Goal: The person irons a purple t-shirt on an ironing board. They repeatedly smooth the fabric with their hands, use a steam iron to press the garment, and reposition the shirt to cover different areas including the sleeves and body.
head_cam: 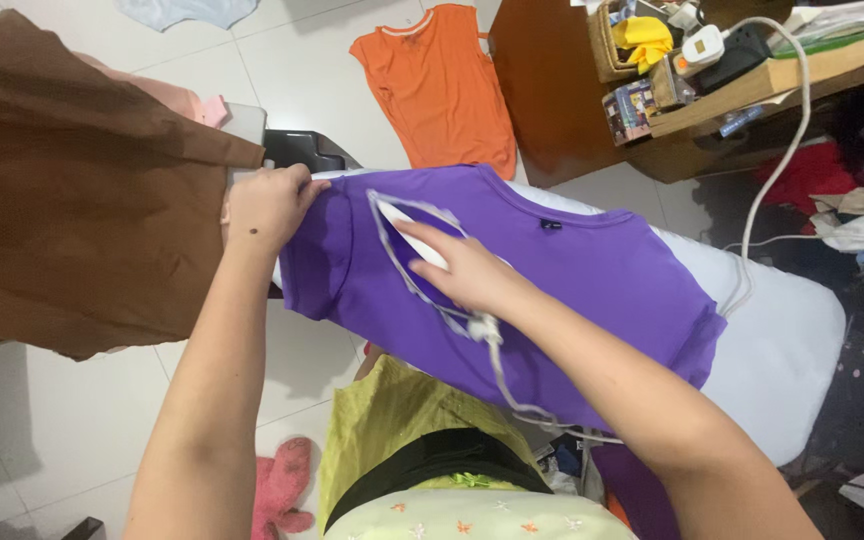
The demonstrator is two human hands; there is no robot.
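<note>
A purple shirt [592,275] lies spread over a pale ironing board [792,340]. My right hand [457,268] grips the handle of a white and purple iron [407,222] that rests on the shirt's left part. The iron's white cord [507,385] trails back along my forearm. My left hand [267,205] pinches the shirt's left edge at the end of the board, holding the fabric taut.
A brown garment [72,190] hangs at the left. An orange shirt [447,85] lies on the white tiled floor beyond the board. A cluttered wooden table [672,100] stands at the top right. Piled clothes [862,215] sit at the right, and a pink toy [282,485] lies on the floor.
</note>
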